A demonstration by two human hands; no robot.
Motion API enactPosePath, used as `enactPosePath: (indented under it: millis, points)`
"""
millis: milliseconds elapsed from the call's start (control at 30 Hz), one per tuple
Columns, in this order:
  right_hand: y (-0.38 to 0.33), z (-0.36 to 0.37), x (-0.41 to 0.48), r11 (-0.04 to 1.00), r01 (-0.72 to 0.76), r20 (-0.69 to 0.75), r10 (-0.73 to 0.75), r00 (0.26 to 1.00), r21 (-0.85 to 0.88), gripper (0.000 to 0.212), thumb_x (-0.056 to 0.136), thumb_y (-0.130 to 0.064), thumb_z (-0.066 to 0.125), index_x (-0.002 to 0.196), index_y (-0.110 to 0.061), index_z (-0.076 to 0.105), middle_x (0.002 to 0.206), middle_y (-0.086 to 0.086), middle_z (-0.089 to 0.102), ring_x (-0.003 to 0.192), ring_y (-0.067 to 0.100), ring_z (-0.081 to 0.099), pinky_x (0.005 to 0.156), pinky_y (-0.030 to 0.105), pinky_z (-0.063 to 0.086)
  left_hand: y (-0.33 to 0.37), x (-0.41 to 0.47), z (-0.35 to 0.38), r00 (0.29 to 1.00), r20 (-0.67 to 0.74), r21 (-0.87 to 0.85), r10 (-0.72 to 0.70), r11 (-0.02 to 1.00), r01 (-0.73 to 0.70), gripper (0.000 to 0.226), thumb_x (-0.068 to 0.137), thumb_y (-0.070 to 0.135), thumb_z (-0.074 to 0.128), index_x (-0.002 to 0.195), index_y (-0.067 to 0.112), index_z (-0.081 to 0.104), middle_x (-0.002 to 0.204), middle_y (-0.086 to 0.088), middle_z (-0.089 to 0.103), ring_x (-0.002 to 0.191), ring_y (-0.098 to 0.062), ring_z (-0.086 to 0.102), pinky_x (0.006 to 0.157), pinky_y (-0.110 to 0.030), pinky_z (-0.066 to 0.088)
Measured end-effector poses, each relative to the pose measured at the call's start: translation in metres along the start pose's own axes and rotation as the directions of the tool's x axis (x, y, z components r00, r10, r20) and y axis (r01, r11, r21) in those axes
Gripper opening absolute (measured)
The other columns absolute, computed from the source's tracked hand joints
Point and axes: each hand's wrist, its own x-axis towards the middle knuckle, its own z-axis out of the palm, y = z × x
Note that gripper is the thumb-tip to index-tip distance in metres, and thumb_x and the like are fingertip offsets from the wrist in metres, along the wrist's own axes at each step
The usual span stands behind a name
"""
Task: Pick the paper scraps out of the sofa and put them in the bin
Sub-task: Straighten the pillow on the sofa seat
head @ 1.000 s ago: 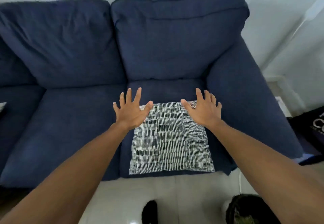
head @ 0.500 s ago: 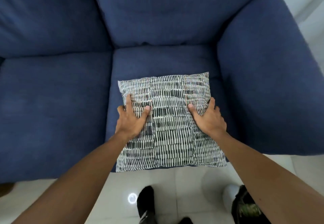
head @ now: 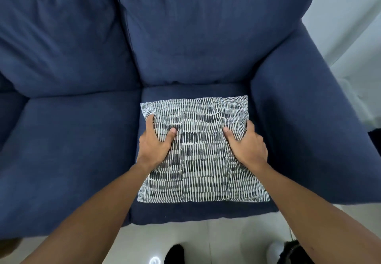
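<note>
Both hands, left (head: 153, 147), right (head: 248, 148), grip patterned cushion (head: 201, 156) flat on sofa (head: 72, 140).

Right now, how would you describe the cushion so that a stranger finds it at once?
Find the dark blue sofa; on its right seat, beside the armrest, lies the cushion. The left hand and right hand grip its sides. Only it is patterned, black and white.
</note>
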Motion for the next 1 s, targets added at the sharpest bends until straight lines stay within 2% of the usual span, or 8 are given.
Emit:
enactPosePath:
  millis: [167, 367, 600, 667, 867, 1000]
  points:
    - [-0.044, -0.042, 0.02, 0.994, 0.091, -0.134, -0.083, 0.988, 0.059, 0.1, 0.082, -0.084, 0.039, 0.154, -0.018, 0.019, 0.138, 0.01, 0.056, 0.124, 0.034, 0.054, 0.095, 0.05, 0.046, 0.044, 0.025, -0.036, 0.976, -0.121, -0.042, 0.179, 0.982, -0.185, 0.088, 0.088, 0.065, 0.055, 0.154, 0.03, 0.007, 0.159, 0.0, 0.029, 0.145, -0.025, 0.027, 0.115, -0.043, 0.025]
    - [-0.088, -0.08, 0.056, 0.971, 0.208, -0.301, -0.166, 0.939, 0.115, 0.096, 0.083, -0.083, 0.041, 0.153, -0.022, 0.017, 0.149, 0.007, 0.047, 0.131, 0.031, 0.049, 0.101, 0.054, 0.045, 0.096, 0.068, -0.07, 0.894, -0.262, -0.021, 0.365, 0.923, -0.383, 0.085, 0.093, 0.054, 0.057, 0.155, 0.024, 0.008, 0.161, 0.0, 0.023, 0.146, -0.014, 0.023, 0.116, -0.036, 0.024]
    - [-0.115, -0.085, 0.127, 0.934, 0.312, -0.434, -0.21, 0.876, 0.176, 0.092, 0.085, -0.077, 0.046, 0.152, -0.021, 0.018, 0.151, 0.005, 0.044, 0.134, 0.028, 0.047, 0.102, 0.054, 0.044, 0.125, 0.137, -0.067, 0.826, -0.336, -0.009, 0.453, 0.875, -0.484, 0.086, 0.094, 0.047, 0.058, 0.155, 0.017, 0.005, 0.161, -0.002, 0.017, 0.14, 0.006, 0.011, 0.107, -0.005, 0.011]
    - [-0.115, -0.077, 0.149, 0.926, 0.325, -0.441, -0.214, 0.872, 0.194, 0.091, 0.085, -0.077, 0.046, 0.151, -0.021, 0.018, 0.15, 0.004, 0.045, 0.132, 0.027, 0.049, 0.101, 0.053, 0.044, 0.125, 0.157, -0.059, 0.82, -0.34, -0.001, 0.461, 0.872, -0.49, 0.087, 0.094, 0.045, 0.059, 0.155, 0.018, 0.003, 0.159, -0.004, 0.018, 0.137, 0.009, 0.011, 0.104, -0.002, 0.01]
    - [-0.099, -0.026, 0.201, 0.899, 0.371, -0.417, -0.252, 0.873, 0.234, 0.087, 0.087, -0.071, 0.05, 0.151, -0.022, 0.017, 0.152, 0.003, 0.041, 0.134, 0.023, 0.046, 0.103, 0.049, 0.044, 0.095, 0.208, -0.018, 0.829, -0.326, 0.039, 0.455, 0.882, -0.469, 0.088, 0.094, 0.047, 0.057, 0.154, 0.018, 0.001, 0.158, -0.008, 0.016, 0.135, 0.014, 0.009, 0.111, -0.016, 0.014]
    - [-0.088, 0.007, 0.229, 0.884, 0.402, -0.395, -0.289, 0.872, 0.239, 0.088, 0.092, -0.063, 0.052, 0.154, -0.016, 0.013, 0.16, 0.008, 0.028, 0.143, 0.023, 0.033, 0.113, 0.044, 0.035, 0.073, 0.228, 0.007, 0.85, -0.31, 0.051, 0.426, 0.9, -0.432, 0.088, 0.094, 0.049, 0.056, 0.154, 0.021, -0.001, 0.156, -0.012, 0.017, 0.132, -0.001, 0.017, 0.109, -0.033, 0.02]
